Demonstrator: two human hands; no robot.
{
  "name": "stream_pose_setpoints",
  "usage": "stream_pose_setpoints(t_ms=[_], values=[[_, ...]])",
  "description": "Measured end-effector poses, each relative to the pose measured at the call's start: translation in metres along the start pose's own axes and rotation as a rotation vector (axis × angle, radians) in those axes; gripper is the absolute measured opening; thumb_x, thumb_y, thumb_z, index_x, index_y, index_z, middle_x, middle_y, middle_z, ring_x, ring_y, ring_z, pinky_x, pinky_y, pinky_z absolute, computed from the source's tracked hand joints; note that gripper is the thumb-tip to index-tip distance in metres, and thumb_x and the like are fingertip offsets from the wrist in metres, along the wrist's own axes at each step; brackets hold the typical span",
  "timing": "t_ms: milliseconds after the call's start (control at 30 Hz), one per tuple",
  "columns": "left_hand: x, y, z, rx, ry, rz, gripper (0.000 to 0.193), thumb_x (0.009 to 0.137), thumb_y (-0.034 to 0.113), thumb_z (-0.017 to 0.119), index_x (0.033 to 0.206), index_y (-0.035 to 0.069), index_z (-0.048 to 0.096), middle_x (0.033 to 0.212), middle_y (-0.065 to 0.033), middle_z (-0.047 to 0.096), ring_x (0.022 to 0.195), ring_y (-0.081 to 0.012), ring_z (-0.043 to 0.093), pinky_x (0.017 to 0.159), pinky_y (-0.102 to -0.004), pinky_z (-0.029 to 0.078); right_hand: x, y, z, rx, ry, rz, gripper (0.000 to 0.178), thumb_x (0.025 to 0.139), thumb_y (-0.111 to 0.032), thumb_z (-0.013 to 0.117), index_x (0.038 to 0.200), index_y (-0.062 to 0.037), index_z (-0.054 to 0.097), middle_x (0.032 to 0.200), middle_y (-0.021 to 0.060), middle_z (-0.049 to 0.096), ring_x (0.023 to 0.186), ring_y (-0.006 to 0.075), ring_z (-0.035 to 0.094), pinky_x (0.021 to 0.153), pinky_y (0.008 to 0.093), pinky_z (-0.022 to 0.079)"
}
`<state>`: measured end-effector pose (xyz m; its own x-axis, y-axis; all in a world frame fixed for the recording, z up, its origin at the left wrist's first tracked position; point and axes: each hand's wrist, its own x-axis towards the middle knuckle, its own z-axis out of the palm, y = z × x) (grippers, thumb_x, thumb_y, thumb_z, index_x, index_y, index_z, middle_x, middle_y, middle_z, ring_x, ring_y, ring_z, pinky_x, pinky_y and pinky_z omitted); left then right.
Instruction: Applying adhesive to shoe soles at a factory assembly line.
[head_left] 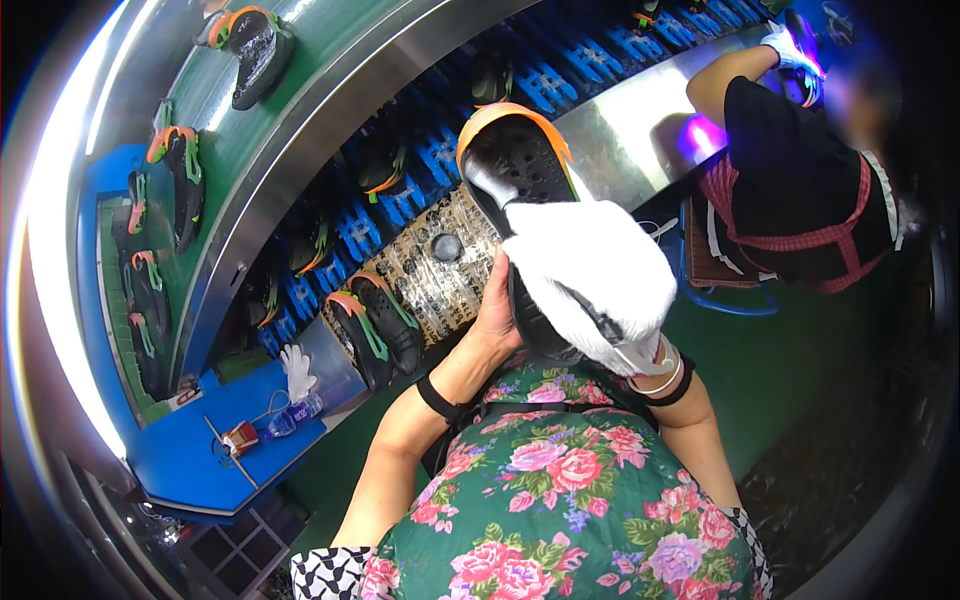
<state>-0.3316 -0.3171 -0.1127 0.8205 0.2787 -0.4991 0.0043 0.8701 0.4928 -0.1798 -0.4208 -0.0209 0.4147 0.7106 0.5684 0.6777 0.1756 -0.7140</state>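
A black clog with an orange strap and a holed inner sole is held up in front of my body, its strap end pointing away from me. The bare fingers of my left hand are closed on its left side. My right hand is covered in white knit fabric, a glove or cloth with a dark smudge, and lies over the clog's right side. That fabric hides the fingers and whatever they may hold. Left of the clog, a pair of similar clogs rests on a tape-covered cardboard surface with a small round grey piece.
A conveyor with blue racks carries more clogs behind the cardboard. Further left, a green belt holds several clogs. On a blue table lie a white glove and a bottle. A co-worker sits at the right.
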Motion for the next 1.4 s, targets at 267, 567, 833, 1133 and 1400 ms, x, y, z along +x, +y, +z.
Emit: stream_pose_setpoints(t_ms=[267,567,833,1133,1400], values=[[0.008,0.0,-0.011,-0.288,-0.154,-0.094,0.093,0.089,0.078,0.053,0.154,0.011,0.043,0.15,-0.0151,0.053,0.135,-0.0335,0.054,0.115,-0.0544,0.042,-0.007,-0.005,0.01,-0.019,0.026,0.036,0.031,0.084,-0.002,0.074,0.115,-0.0018,0.074,0.113,0.0155,0.074,0.107,0.031,0.071,0.097,0.0406,0.054],[0.011,0.004,-0.017,-0.632,-0.32,-0.103,0.091,0.092,0.077,0.05,0.152,0.009,0.045,0.148,-0.0156,0.055,0.133,-0.0332,0.056,0.114,-0.0538,0.043,-0.01,0.002,0.012,0.094,0.032,0.056,0.033,0.084,-0.003,0.073,0.117,-0.0033,0.075,0.119,0.017,0.073,0.111,0.0247,0.07,0.094,0.0412,0.054],[0.019,0.015,-0.02,-0.722,-0.532,-0.063,0.108,0.09,0.084,0.04,0.157,0.0,0.032,0.159,-0.0175,0.041,0.143,-0.0338,0.045,0.118,-0.0505,0.038,-0.01,0.01,0.021,0.227,0.062,-0.01,0.025,0.081,-0.002,0.073,0.106,-0.0045,0.078,0.107,0.012,0.076,0.096,0.0303,0.073,0.089,0.0417,0.057],[0.011,0.025,-0.022,-0.324,0.019,-0.018,0.1,0.087,0.085,0.044,0.153,0.009,0.044,0.153,-0.0161,0.05,0.137,-0.0378,0.051,0.116,-0.0558,0.039,-0.019,0.002,0.033,0.374,0.027,0.032,0.019,0.076,0.002,0.08,0.095,-0.0037,0.078,0.104,0.0143,0.077,0.091,0.0274,0.074,0.083,0.0367,0.057],[0.016,0.039,-0.011,-0.381,-0.483,0.024,0.096,0.088,0.082,0.047,0.153,0.013,0.04,0.144,-0.0175,0.055,0.13,-0.0485,0.053,0.105,-0.0636,0.047,-0.026,0.0,0.045,0.273,0.011,-0.119,0.025,0.081,-0.002,0.078,0.105,-0.0054,0.078,0.105,0.0106,0.076,0.096,0.0274,0.073,0.085,0.0367,0.059]])
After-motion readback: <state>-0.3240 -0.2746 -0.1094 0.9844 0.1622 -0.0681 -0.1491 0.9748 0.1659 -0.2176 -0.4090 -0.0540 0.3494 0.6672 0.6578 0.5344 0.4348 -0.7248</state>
